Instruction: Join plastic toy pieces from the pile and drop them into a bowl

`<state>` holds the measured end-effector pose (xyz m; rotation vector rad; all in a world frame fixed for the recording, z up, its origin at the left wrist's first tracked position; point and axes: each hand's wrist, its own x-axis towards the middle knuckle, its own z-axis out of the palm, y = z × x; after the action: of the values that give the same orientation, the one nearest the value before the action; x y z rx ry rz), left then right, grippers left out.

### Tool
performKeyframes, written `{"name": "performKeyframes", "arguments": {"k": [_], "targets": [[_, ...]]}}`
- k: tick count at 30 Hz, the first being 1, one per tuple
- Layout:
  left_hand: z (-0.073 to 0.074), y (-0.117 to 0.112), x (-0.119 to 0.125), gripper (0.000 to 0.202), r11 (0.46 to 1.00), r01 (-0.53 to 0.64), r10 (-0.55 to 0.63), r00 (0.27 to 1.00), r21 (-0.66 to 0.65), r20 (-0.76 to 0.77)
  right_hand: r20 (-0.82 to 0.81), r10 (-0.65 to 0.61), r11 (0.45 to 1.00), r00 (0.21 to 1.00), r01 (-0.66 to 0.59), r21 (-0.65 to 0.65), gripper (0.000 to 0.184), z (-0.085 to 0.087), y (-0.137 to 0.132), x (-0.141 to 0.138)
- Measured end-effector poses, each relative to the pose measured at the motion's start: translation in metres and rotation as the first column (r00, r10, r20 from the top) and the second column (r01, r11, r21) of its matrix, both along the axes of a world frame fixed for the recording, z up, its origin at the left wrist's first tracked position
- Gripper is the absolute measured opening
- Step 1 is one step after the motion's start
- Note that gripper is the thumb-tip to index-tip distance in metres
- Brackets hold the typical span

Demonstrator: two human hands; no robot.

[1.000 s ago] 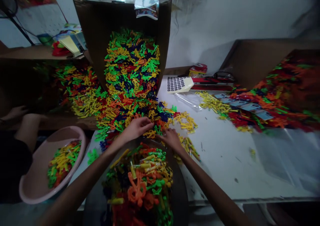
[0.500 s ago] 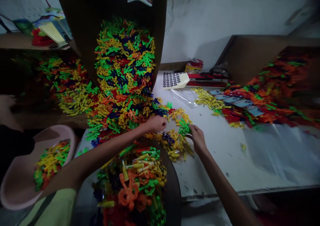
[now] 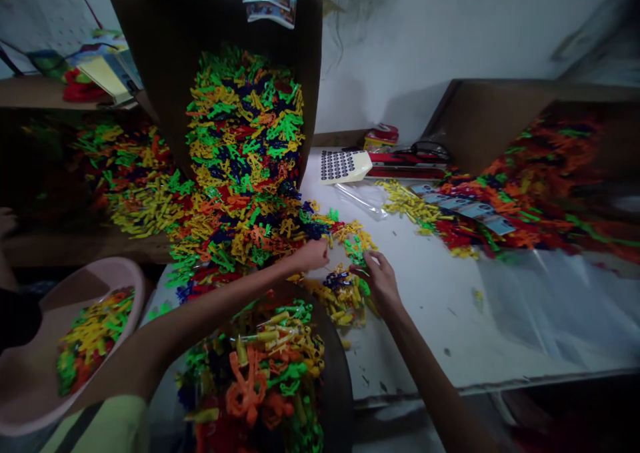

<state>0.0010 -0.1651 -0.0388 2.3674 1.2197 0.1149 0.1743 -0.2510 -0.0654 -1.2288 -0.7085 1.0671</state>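
My left hand (image 3: 315,255) is closed in a fist above the near end of the big heap of small coloured plastic pieces (image 3: 245,133). Whatever its fingers hold is hidden. To its right, my right hand (image 3: 383,281) has bent fingers and thumb around a small green plastic piece (image 3: 364,271); dim light blurs the grip. Another green piece (image 3: 355,247) is just beyond those fingertips. Between and below the hands lies a small pile of yellow pieces (image 3: 345,306), with a dark blue piece (image 3: 337,279) on it.
A dark round container (image 3: 336,353) of mixed pieces stands nearest me. A pink basin (image 3: 135,283) is at left, beside another person's hand (image 3: 6,223). A dotted sticker sheet (image 3: 345,166), printed cards (image 3: 465,207) and a clear plastic bag (image 3: 550,306) lie on the white table (image 3: 430,333).
My right hand has moved slightly left, nearer my left fist, and its fingers have shifted around the green pieces. My left hand stays closed. The view has tilted slightly.
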Motion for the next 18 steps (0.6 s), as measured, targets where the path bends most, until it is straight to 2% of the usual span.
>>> {"name": "performKeyframes", "arguments": {"k": [2,3,4,5,6,7,8,9,10,14,18], "targets": [[0.016,-0.005,-0.021,0.029,0.995,-0.078,0.088,0.980,-0.062,0.176,-0.137,0.082,0.996,0.987,-0.084,-0.005,0.050,0.010,-0.005,-0.011],[0.025,-0.010,-0.032,0.031,0.982,-0.115,0.159,0.930,-0.148,0.331,-0.167,0.109,0.994,0.980,-0.111,0.001,0.050,0.014,-0.007,-0.019],[0.033,-0.016,-0.043,0.033,0.957,-0.129,0.249,0.828,-0.261,0.502,-0.181,0.127,0.992,0.975,-0.127,0.010,0.047,0.018,-0.009,-0.027],[0.041,-0.024,-0.053,0.037,0.919,-0.116,0.352,0.674,-0.378,0.649,-0.185,0.137,0.991,0.973,-0.136,0.020,0.044,0.022,-0.011,-0.035],[0.048,-0.032,-0.061,0.041,0.878,-0.081,0.445,0.502,-0.472,0.742,-0.175,0.152,0.988,0.973,-0.149,0.031,0.041,0.025,-0.013,-0.044],[0.054,-0.041,-0.068,0.044,0.849,-0.052,0.506,0.362,-0.525,0.783,-0.154,0.178,0.984,0.972,-0.173,0.044,0.040,0.028,-0.015,-0.053],[0.058,-0.050,-0.073,0.044,0.842,-0.055,0.528,0.289,-0.537,0.798,-0.123,0.213,0.977,0.969,-0.207,0.059,0.039,0.031,-0.016,-0.062],[0.062,-0.057,-0.077,0.043,0.848,-0.085,0.526,0.263,-0.524,0.809,-0.088,0.250,0.967,0.964,-0.244,0.075,0.037,0.034,-0.019,-0.070],[0.065,-0.064,-0.079,0.041,0.861,-0.128,0.509,0.267,-0.493,0.819,-0.054,0.284,0.956,0.957,-0.278,0.091,0.036,0.037,-0.021,-0.077],[0.069,-0.076,-0.086,0.031,0.900,-0.282,0.420,0.347,-0.334,0.839,0.016,0.302,0.946,0.953,-0.301,0.120,0.035,0.051,-0.030,-0.095],[0.072,-0.077,-0.093,0.028,0.917,-0.284,0.380,0.402,-0.281,0.833,0.071,0.287,0.950,0.955,-0.294,0.110,0.037,0.059,-0.035,-0.099]]}}
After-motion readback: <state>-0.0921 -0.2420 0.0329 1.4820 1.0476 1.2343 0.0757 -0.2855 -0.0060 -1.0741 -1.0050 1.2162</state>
